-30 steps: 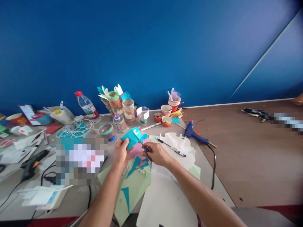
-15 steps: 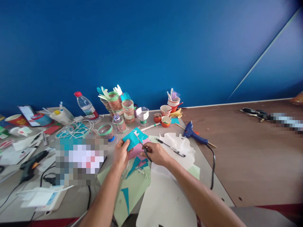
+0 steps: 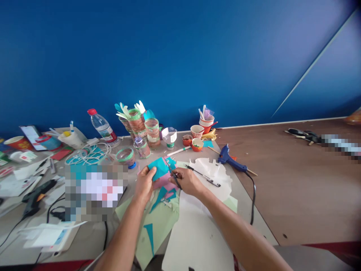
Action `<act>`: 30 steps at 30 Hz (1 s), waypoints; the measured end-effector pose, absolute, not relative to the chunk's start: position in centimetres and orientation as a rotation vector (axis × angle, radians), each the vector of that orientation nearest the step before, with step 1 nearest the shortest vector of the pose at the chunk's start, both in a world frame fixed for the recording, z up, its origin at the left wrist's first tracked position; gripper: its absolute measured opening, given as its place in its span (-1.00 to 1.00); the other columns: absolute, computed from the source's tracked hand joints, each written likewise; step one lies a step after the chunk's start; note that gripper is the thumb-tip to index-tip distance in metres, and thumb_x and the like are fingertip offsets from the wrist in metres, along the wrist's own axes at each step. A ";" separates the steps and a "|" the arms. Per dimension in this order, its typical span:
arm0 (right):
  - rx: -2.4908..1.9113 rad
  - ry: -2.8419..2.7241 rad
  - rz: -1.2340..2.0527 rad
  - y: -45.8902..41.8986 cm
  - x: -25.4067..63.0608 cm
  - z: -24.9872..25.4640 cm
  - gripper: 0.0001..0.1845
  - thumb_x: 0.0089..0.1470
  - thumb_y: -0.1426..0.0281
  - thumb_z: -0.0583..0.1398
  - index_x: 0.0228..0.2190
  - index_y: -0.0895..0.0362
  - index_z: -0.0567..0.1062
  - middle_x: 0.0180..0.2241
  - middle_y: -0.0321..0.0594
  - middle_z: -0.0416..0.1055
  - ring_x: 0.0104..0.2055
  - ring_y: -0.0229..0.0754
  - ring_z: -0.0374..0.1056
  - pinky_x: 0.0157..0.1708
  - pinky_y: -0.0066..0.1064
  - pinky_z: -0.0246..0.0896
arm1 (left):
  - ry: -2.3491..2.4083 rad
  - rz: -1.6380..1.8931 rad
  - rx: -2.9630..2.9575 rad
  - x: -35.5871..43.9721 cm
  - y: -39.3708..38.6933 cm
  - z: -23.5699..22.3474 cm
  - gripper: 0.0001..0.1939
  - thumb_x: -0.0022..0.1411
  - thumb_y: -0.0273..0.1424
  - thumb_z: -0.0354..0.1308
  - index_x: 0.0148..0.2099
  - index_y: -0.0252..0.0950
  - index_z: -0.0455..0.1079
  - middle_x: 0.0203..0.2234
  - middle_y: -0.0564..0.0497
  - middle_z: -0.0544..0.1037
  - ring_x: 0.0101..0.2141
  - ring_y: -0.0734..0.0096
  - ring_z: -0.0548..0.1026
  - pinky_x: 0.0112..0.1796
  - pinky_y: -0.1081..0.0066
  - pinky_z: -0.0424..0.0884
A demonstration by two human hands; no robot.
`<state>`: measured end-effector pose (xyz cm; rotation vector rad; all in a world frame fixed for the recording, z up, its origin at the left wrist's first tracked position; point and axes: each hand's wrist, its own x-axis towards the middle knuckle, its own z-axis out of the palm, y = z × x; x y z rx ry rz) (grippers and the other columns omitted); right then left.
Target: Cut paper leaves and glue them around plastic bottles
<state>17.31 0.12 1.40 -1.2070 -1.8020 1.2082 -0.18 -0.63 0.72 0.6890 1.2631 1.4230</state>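
Observation:
My left hand pinches a piece of blue paper by its left edge, thumb on top. My right hand is closed around a pair of scissors, whose blades lie along the right side of the blue paper. Beneath the hands is a pink sheet. Blue offcuts and smaller scraps rest on a pale green sheet nearer to me. A black-and-clear pen lies on white paper to the right of my right hand.
A blue glue gun with a black cord lies at the right. Decorated jars, a plastic bottle and paper cups line the blue wall. A black glue gun, cables and a power strip crowd the left.
The blue paper has turned and shifted slightly right in my left hand. The scissors now point more steeply away from me, further across the paper's right part.

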 end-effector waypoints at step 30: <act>-0.898 -1.145 1.487 1.0 17.4 1.4 -0.59 -0.28 0.33 0.32 -0.31 0.11 0.36 -0.59 -0.43 0.27 -0.56 -0.35 0.17 -0.59 -0.52 0.07 | 0.805 1.126 0.832 0.4 -2.1 0.8 -0.77 0.05 -0.28 0.27 -0.29 -0.35 0.45 -0.46 -0.03 0.53 -0.50 0.42 0.42 -0.40 0.39 0.34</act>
